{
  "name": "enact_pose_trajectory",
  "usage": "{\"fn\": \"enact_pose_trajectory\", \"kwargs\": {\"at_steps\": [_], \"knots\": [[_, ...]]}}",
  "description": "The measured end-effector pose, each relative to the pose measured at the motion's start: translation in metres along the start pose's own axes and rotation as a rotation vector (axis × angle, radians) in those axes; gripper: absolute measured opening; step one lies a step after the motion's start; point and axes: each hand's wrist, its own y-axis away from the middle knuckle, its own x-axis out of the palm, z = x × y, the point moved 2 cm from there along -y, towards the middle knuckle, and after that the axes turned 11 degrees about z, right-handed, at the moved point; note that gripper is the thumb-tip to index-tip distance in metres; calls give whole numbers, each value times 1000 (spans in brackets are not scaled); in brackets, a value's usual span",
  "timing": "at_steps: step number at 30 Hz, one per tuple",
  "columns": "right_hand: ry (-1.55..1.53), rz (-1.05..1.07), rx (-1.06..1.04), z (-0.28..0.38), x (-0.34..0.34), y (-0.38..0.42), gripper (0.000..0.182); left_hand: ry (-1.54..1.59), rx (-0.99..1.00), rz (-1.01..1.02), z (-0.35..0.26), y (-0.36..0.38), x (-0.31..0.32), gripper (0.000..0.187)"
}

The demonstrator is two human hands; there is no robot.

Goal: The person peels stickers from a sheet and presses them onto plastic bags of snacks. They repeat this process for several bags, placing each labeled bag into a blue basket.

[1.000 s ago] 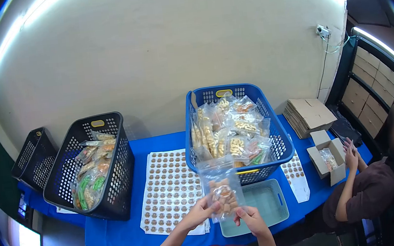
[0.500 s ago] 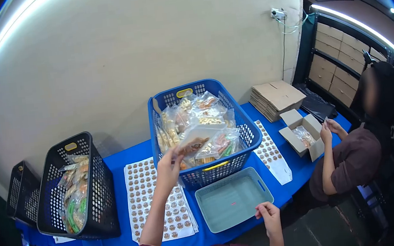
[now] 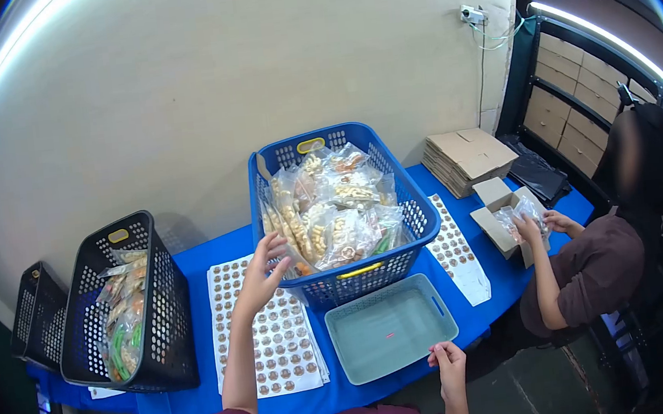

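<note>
My left hand [image 3: 262, 272] is raised at the near left corner of the blue basket [image 3: 354, 272], fingers apart and holding nothing. Inside that basket lie many clear bags of snacks [image 3: 341, 222]. Below the basket, the green tray [image 3: 393, 327] has only a small reddish mark on its bottom. By the tray's right front corner is my right hand [image 3: 449, 356], its fingers curled together; whatever they hold, if anything, is too small to make out. A sheet of round stickers [image 3: 281, 341] lies under my left forearm.
On the left stand a black basket [image 3: 167, 321] of filled bags and a smaller black basket [image 3: 25, 308]. At the right, a co-worker [image 3: 588, 261] handles a clear bag over an open carton [image 3: 495, 226]. Flattened cardboard [image 3: 472, 156] and another sticker sheet [image 3: 457, 250] are nearby.
My left hand has let go of a clear bag, which now lies in the blue basket, and moved slightly left. The co-worker's hands have moved to the carton with a bag.
</note>
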Motion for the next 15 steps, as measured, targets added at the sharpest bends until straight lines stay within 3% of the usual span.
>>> {"fn": "enact_pose_trajectory", "kwargs": {"at_steps": [5,15], "knots": [[2,148,26,0,24,-18,15,108,-53,-55,-28,75,-24,44],[91,343,-29,13,92,-54,16,56,-18,-688,-70,221,-104,27]]}}
